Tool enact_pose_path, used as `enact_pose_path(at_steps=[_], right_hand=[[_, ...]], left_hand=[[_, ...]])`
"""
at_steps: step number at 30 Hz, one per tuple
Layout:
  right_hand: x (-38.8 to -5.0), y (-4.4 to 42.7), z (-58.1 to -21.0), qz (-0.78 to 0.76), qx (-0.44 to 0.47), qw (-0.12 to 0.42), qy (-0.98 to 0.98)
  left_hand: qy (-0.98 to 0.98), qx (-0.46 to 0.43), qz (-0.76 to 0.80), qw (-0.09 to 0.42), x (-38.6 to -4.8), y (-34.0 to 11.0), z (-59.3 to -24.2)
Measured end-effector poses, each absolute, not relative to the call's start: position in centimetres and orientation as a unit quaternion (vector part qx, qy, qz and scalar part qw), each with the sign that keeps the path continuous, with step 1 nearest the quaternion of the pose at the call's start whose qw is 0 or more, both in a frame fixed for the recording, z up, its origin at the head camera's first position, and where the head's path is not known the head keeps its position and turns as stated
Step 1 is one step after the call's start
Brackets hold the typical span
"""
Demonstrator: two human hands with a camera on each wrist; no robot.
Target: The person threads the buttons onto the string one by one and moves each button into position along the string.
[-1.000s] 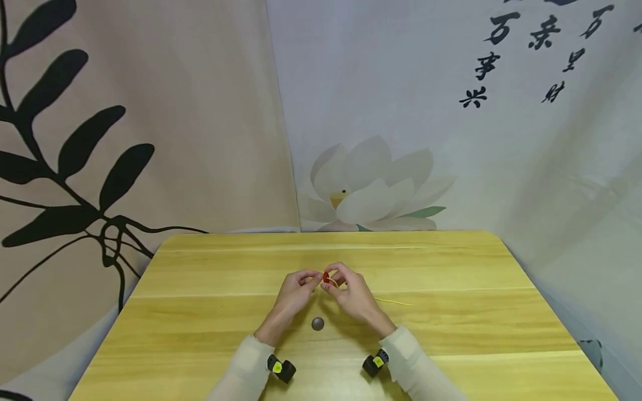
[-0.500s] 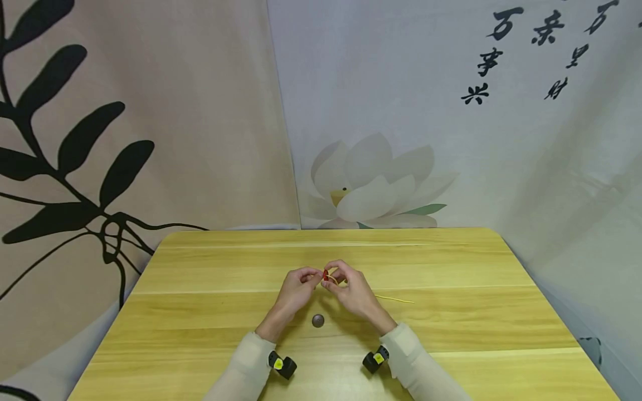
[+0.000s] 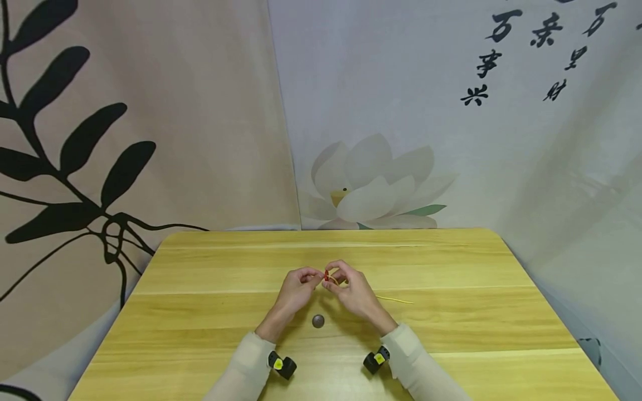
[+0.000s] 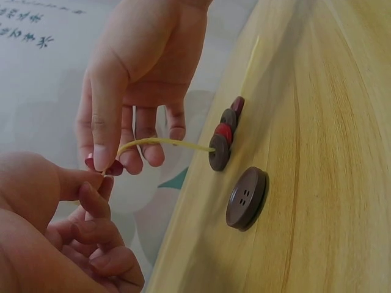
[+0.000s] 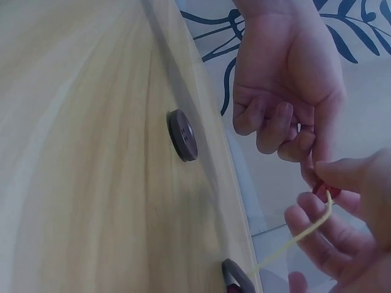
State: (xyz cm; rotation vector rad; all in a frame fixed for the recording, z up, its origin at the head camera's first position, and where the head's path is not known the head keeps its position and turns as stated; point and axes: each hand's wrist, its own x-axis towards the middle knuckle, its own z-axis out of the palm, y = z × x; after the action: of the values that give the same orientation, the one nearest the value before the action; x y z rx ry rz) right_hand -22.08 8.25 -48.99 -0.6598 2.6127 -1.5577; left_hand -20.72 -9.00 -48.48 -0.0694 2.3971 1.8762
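Over the middle of the table, both hands meet at a small red button [image 3: 326,275]. My right hand [image 3: 353,292] pinches the red button [image 4: 113,165] between thumb and fingers. A yellow string [image 4: 165,141] goes through or against it; the hole is hidden. Thumb and finger of my left hand [image 3: 295,294] pinch the string's pale tip at the button's other side. The string leads down to several threaded buttons, brown [image 4: 220,152] and red [image 4: 223,132], on the table.
A large brown button [image 4: 245,198] with holes lies loose on the table [image 3: 225,334], nearer the person. Beyond the right hand the string's tail [image 3: 396,299] lies on the wood. A printed curtain [image 3: 371,111] hangs behind the table's far edge.
Both hands stay in nearly the same place. The red button turns slightly, showing narrower now. The head view shifts a little.
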Motion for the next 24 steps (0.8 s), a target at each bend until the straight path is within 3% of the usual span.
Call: enact_pose_path(at_steps=[24], right_hand=[[-22.18, 8.6, -48.95, -0.492, -0.22, 0.021, 0.842]], left_hand=[[0.796, -0.031, 0.603, 0.043, -20.61, -9.34, -48.66]])
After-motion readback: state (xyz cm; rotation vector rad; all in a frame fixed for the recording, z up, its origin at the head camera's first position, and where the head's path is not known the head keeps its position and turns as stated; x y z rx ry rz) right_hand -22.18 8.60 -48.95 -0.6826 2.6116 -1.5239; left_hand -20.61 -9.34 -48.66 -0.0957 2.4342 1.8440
